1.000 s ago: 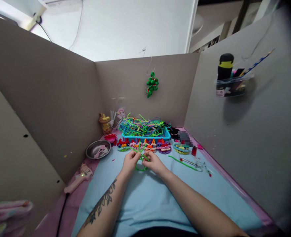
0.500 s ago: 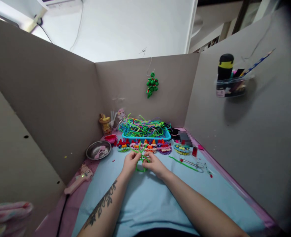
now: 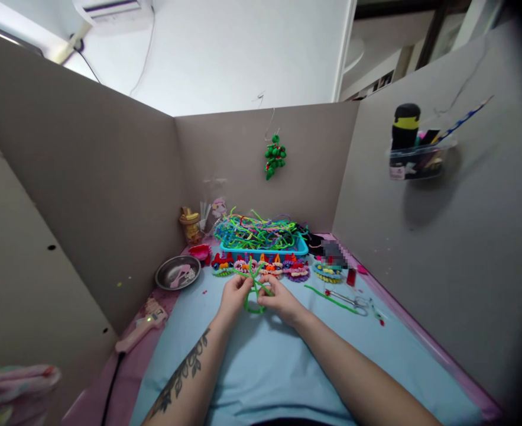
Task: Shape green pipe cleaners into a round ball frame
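head view | left hand and right hand both pinched the green wire between them, above the blue mat | wire ends crossed and pointed up and away toward the tray, its loop hung down | scissors lay right, apart

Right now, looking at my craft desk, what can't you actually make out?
- Head view: how the green pipe cleaner is twisted; the left hand and right hand cover its middle.
- Head view: the thing behind the scissors is pixelated.
- Head view: contents of the metal bowl are too small to name.
- Head view: the pink cloth is cut off by the left edge.
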`<action>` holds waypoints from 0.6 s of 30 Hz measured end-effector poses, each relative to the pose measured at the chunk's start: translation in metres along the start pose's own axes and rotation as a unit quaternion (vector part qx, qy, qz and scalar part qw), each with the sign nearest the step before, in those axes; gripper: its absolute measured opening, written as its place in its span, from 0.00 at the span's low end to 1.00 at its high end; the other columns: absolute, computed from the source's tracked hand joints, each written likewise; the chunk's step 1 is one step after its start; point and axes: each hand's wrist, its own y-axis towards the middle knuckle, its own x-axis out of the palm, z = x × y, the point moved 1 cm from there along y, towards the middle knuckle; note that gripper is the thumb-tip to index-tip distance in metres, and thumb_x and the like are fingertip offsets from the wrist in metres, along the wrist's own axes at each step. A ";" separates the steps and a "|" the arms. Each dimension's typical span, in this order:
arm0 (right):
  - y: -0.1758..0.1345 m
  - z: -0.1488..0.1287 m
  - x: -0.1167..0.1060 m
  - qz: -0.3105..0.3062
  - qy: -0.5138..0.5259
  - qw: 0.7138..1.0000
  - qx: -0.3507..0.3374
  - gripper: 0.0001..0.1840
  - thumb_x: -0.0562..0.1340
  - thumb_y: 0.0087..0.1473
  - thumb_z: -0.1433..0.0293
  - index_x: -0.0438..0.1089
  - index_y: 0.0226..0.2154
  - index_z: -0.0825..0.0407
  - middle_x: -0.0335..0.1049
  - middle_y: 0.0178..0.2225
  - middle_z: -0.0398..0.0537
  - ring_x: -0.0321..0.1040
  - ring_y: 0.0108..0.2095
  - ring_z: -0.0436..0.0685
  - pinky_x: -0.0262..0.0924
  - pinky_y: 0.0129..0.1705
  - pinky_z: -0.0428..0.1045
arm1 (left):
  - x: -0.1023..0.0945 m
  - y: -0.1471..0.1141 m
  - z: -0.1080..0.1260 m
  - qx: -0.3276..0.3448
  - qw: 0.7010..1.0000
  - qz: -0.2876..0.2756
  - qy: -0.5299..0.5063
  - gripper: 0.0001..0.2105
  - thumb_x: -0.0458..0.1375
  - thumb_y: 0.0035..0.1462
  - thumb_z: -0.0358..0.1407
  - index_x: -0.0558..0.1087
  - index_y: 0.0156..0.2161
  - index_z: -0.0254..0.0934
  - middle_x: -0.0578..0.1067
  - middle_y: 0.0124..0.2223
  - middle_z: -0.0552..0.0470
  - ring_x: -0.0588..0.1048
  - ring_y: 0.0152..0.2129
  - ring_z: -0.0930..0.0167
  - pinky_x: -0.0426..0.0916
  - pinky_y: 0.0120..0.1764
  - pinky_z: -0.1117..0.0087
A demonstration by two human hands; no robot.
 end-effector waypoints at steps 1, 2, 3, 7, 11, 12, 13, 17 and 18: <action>-0.001 -0.001 0.000 -0.020 0.009 1.000 0.007 0.26 0.66 0.34 0.74 0.56 0.37 0.50 0.60 0.20 0.33 0.55 0.21 0.44 0.48 0.26 0.43 | -0.001 0.000 0.000 0.000 1.000 0.001 -0.011 0.16 0.60 0.43 0.46 0.67 0.23 0.32 0.64 0.19 0.58 0.61 0.19 0.77 0.55 0.24 0.75; -0.002 -0.001 0.000 -0.042 0.013 0.999 0.015 0.27 0.67 0.34 0.74 0.56 0.38 0.49 0.61 0.21 0.33 0.56 0.21 0.44 0.49 0.26 0.42 | -0.001 0.000 0.001 0.001 1.000 0.004 -0.022 0.16 0.60 0.43 0.46 0.67 0.23 0.32 0.65 0.20 0.58 0.61 0.19 0.77 0.55 0.24 0.75; -0.003 -0.001 -0.001 -0.066 0.013 0.997 0.026 0.29 0.67 0.34 0.74 0.56 0.40 0.49 0.61 0.21 0.34 0.57 0.21 0.45 0.49 0.26 0.42 | -0.003 0.001 0.001 0.003 0.999 0.010 -0.032 0.16 0.60 0.44 0.46 0.67 0.24 0.32 0.65 0.20 0.57 0.61 0.19 0.77 0.56 0.25 0.75; -0.013 -0.010 -0.006 -0.163 -0.049 0.980 0.098 0.37 0.68 0.31 0.74 0.55 0.45 0.48 0.64 0.22 0.35 0.60 0.21 0.46 0.53 0.26 0.44 | -0.018 0.006 0.001 0.028 0.991 0.101 -0.082 0.16 0.60 0.45 0.46 0.67 0.25 0.33 0.67 0.22 0.57 0.62 0.20 0.77 0.57 0.26 0.76; -0.016 -0.049 -0.030 -0.095 -0.196 0.973 0.074 0.26 0.64 0.36 0.74 0.59 0.41 0.49 0.66 0.23 0.37 0.64 0.23 0.48 0.55 0.28 0.45 | -0.039 0.016 -0.003 0.021 0.967 0.198 -0.158 0.16 0.61 0.42 0.47 0.66 0.25 0.34 0.66 0.21 0.58 0.62 0.19 0.78 0.56 0.25 0.77; -0.012 -0.064 -0.038 -0.047 -0.246 0.967 0.039 0.23 0.63 0.37 0.74 0.60 0.39 0.50 0.67 0.23 0.38 0.65 0.24 0.49 0.56 0.29 0.45 | -0.042 0.018 -0.004 0.014 0.963 0.210 -0.168 0.17 0.61 0.41 0.47 0.66 0.25 0.34 0.66 0.22 0.58 0.62 0.19 0.78 0.56 0.25 0.77; -0.004 -0.079 -0.048 0.003 -0.310 0.951 0.006 0.18 0.61 0.40 0.74 0.60 0.38 0.50 0.67 0.23 0.39 0.65 0.25 0.50 0.56 0.29 0.45 | -0.044 0.020 -0.006 0.007 0.961 0.217 -0.174 0.17 0.62 0.40 0.48 0.66 0.25 0.34 0.67 0.22 0.58 0.62 0.19 0.78 0.55 0.24 0.77; 0.045 -0.122 -0.087 0.149 -0.642 0.748 -0.085 0.11 0.55 0.44 0.77 0.66 0.34 0.52 0.71 0.30 0.47 0.66 0.31 0.53 0.56 0.33 0.46 | -0.039 0.019 -0.009 -0.020 0.968 0.201 -0.147 0.18 0.61 0.41 0.49 0.66 0.25 0.34 0.67 0.21 0.58 0.60 0.17 0.79 0.53 0.23 0.77; 0.059 -0.126 -0.095 0.155 -0.699 0.694 -0.075 0.12 0.54 0.46 0.77 0.67 0.34 0.52 0.71 0.34 0.49 0.67 0.34 0.55 0.56 0.35 0.46 | -0.035 0.017 -0.009 -0.027 0.974 0.185 -0.126 0.18 0.60 0.41 0.49 0.66 0.25 0.34 0.66 0.20 0.59 0.60 0.17 0.79 0.53 0.23 0.77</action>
